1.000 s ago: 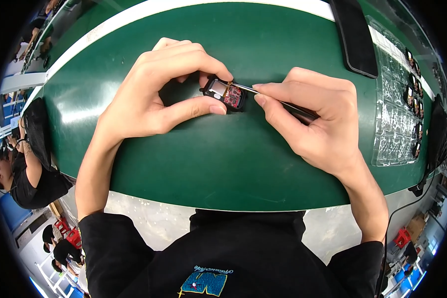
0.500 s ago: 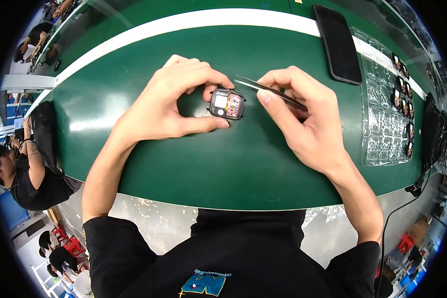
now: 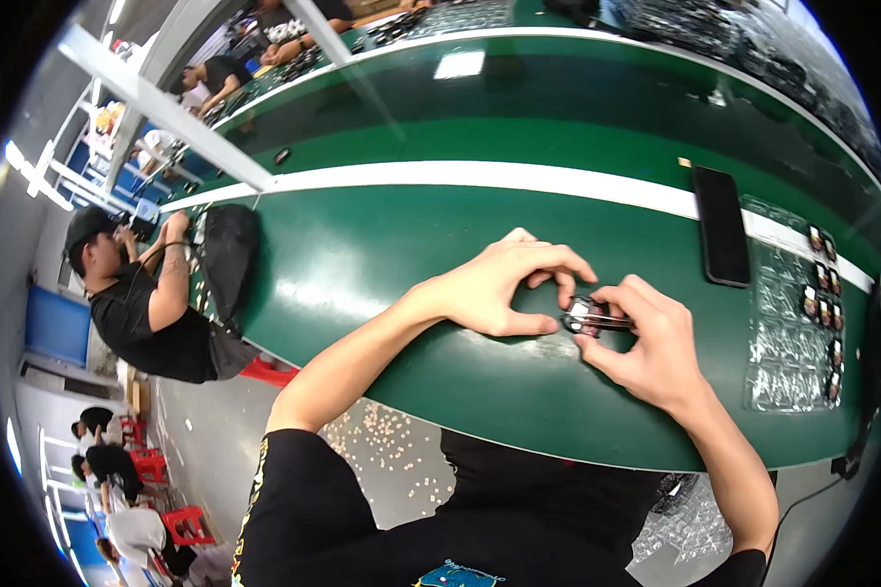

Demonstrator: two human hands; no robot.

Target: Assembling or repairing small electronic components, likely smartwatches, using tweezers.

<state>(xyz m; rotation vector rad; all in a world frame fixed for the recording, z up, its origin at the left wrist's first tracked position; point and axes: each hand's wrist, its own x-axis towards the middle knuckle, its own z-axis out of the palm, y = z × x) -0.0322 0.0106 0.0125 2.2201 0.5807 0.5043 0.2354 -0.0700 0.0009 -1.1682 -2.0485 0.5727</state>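
Note:
A small black smartwatch case (image 3: 579,315), its inner parts exposed, lies low over the green table between my hands. My left hand (image 3: 504,289) curls round its left and upper edges, with the thumb at the near left side and the fingers above. Dark tweezers (image 3: 612,322) are pinched in my right hand (image 3: 656,342), and their tips reach over the case. The right fingertips are close against the case's right edge, and I cannot tell whether they touch it. Part of the case is hidden by fingers and tweezers.
To the right stand a black phone-like slab (image 3: 721,227) and a clear plastic tray (image 3: 773,377) with several small watch parts in its right side. A black bag (image 3: 230,259) lies at the table's left end, near a seated person (image 3: 132,303). A white strip (image 3: 440,174) crosses the table.
My right hand with the tweezers has come in to the case, where before it was apart on the right. The whole view has shifted, showing more of the left side and the far table.

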